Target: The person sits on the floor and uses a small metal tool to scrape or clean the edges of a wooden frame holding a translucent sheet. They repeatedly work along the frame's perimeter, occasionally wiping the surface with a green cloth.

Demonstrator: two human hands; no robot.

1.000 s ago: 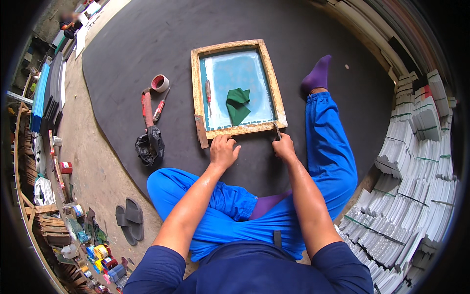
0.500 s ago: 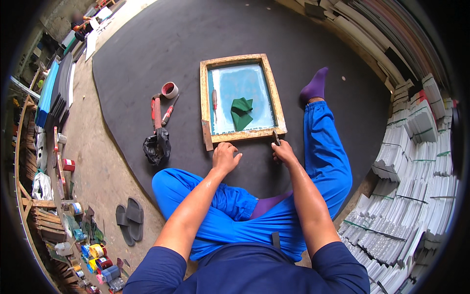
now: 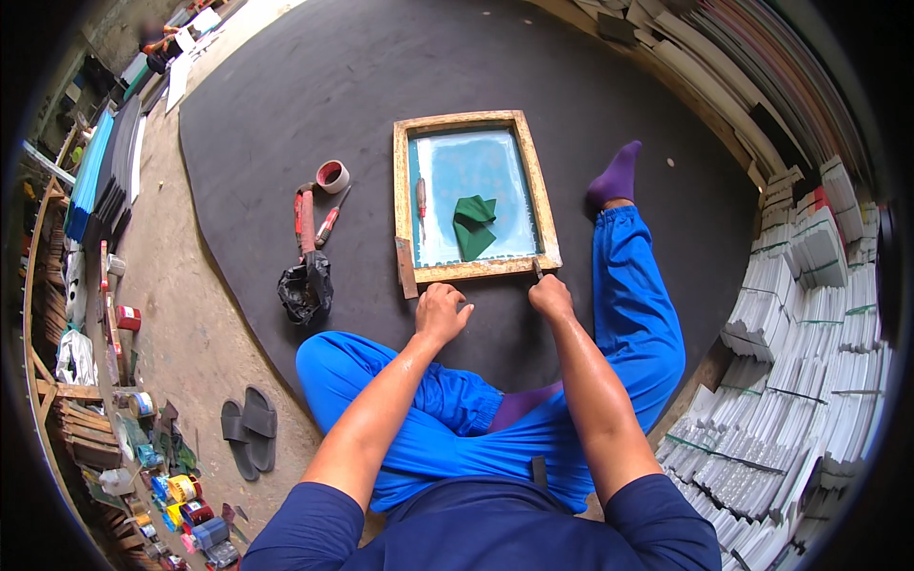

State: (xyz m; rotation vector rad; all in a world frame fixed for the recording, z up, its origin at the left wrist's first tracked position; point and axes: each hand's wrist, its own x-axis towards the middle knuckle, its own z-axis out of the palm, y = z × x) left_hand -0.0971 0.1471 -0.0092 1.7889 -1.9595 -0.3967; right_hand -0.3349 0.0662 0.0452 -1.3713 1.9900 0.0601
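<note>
A wooden screen-printing frame with blue mesh lies flat on the dark mat in front of me. On its mesh rest a crumpled green cloth and a red-handled screwdriver. My right hand is closed around a small dark hand tool, whose tip meets the frame's near right corner; my fist hides most of it. By the near left edge, my left hand rests with thumb apart from the fingers, holding nothing visible. A brown wooden strip sits along the near left corner.
Left of the frame are a tape roll, another screwdriver, a reddish handle and a black plastic bag. Slippers lie beyond the mat. Paint cans line the left; bundled white stacks fill the right.
The frame and the things on it appear slightly lower in the picture. My right fist has turned over the dark tool, so less of it shows. The left hand has barely moved.
</note>
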